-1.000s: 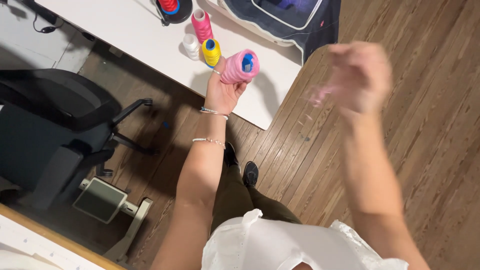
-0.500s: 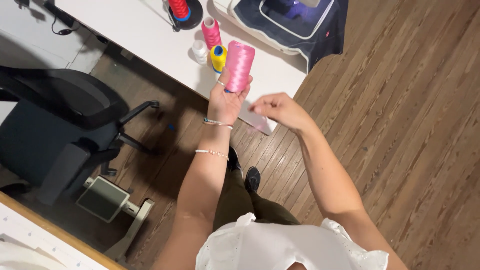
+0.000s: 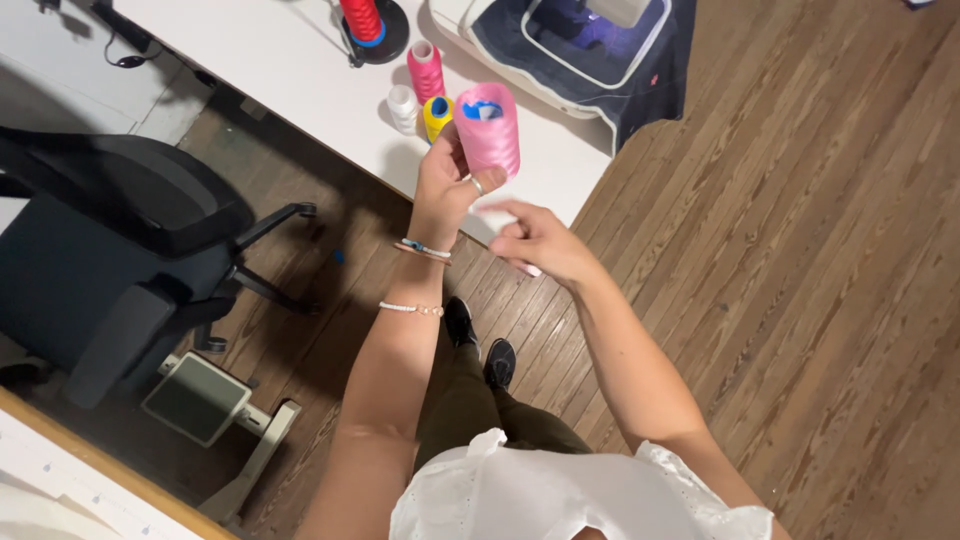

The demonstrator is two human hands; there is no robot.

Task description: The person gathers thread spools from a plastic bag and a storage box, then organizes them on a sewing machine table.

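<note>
The left hand [image 3: 447, 185] holds a big pink spool of thread [image 3: 488, 128] up in the air, just over the near edge of the white table [image 3: 270, 70]. The right hand [image 3: 537, 240] sits just under it, fingers loosely curled, holding nothing I can see. More small spools [image 3: 425, 70] stand near that edge.

Pink spool [image 3: 488, 128] higher, tilted

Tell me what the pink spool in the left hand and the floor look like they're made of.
Pink spool: glossy wound thread, likely polyester or rayon, judging by its sheen; blue core looks plastic. Floor: brown wood planks with visible grain and seams, though laminate can't be ruled out.
</note>
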